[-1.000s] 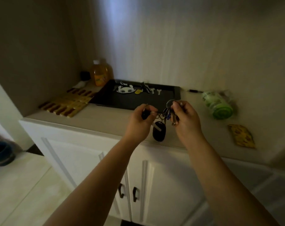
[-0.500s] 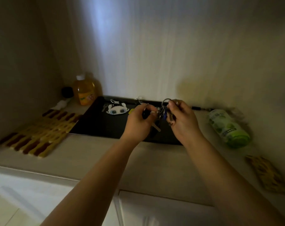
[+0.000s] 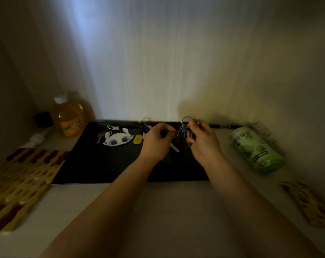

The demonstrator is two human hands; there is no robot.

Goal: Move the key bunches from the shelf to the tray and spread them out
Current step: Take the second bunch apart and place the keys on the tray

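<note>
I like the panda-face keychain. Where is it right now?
In the head view, the white animal-face keychain lies on the black tray, far left part, between a small silver key and a yellow tag.

Your 2 forearms reach forward over the tray [image 3: 94, 164]; left hand [image 3: 155, 144] and right hand [image 3: 204, 142] pinch closed, knuckles facing.

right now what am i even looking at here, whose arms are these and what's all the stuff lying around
A camera worn on a person's head looks down at their own bare arms; no machine is involved. The left hand and right hand hold one key bunch between them over a black tray. On the tray lie a white pixel-face keychain and a yellow tag. Beside it stand an orange bottle, a tipped green bottle and a woven mat.
</note>
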